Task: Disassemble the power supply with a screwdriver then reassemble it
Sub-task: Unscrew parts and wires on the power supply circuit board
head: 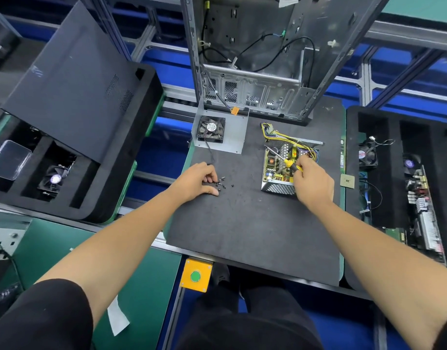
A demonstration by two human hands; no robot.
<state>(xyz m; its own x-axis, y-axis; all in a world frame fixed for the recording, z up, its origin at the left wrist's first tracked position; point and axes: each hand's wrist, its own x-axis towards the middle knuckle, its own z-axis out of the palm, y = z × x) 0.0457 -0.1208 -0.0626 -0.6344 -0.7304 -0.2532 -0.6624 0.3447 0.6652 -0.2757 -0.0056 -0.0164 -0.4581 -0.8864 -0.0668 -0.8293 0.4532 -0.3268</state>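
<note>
- Left hand (196, 180): fingers curled down over the screws (222, 183) on the mat (242, 223), tips touching the pile; can't tell whether one is actually pinched.
- Screws: tiny, dark, round-headed, loose on a flat matte foam surface. Risk: a sweep of the fingers could roll some off the mat's left edge into the gap, leaving too few for reassembly.
- Lid (221, 132): bent grey sheet metal, black plastic fan in it, lying behind the screws. Thin fan cable trails toward the left hand; could snag.
- Power supply (280, 168): open, right of centre on the mat. Perforated steel tray, crowded board, yellow wire bundle spilling off the back.
- Screwdriver (283, 159): yellow-black grip, bare steel shaft slanting up-left over the board. Risk: slipped tip could gouge parts or short capacitors that may still hold charge.
- Right hand (312, 180): wrapped around the screwdriver grip, just beside the tray's near-right corner. Sheet edges look sharp; cut risk.
</note>
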